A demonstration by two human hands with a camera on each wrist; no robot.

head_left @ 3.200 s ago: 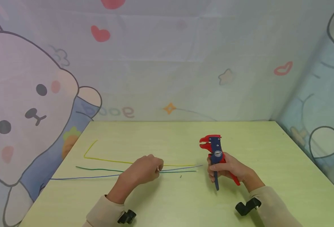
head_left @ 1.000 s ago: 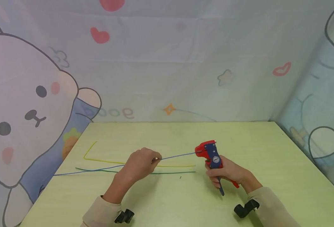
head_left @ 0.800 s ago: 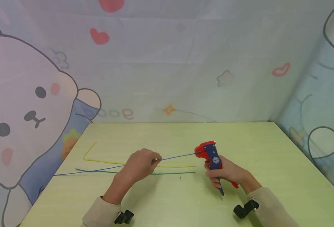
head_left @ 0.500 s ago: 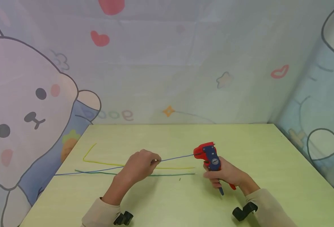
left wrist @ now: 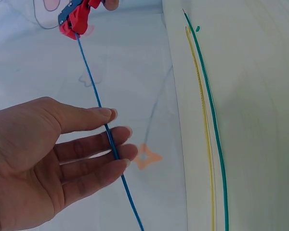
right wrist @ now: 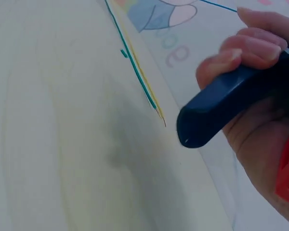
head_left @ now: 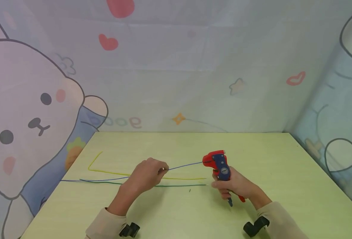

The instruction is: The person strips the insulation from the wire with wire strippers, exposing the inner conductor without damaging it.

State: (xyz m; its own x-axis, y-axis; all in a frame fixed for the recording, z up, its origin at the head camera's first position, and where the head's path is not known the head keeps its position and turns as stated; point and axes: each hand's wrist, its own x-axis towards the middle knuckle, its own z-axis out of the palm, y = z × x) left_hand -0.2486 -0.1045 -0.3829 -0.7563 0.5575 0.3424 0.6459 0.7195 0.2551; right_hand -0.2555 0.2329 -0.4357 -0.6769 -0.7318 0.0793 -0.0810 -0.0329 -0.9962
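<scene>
My left hand pinches a blue wire between thumb and fingers, above the table. In the left wrist view the wire runs fairly straight from the fingers up to the red nose of a wire stripper. My right hand grips that red and dark blue wire stripper by its handles, nose pointing left. The stripper's jaws are closed, and the wire's right end is hidden in them. Leftward, the wire's tail slopes down across the table's left side.
On the table lie a yellow wire, bent near its left end, and a green wire. Both show bare tips in the right wrist view. A small green scrap lies beside them. A printed cloth hangs behind.
The blue wire, earlier low beside the other wires, has been raised and its end put into the stripper. The stripper's open jaws have closed. Lately the stripper has shifted slightly left, its handles closer together.
</scene>
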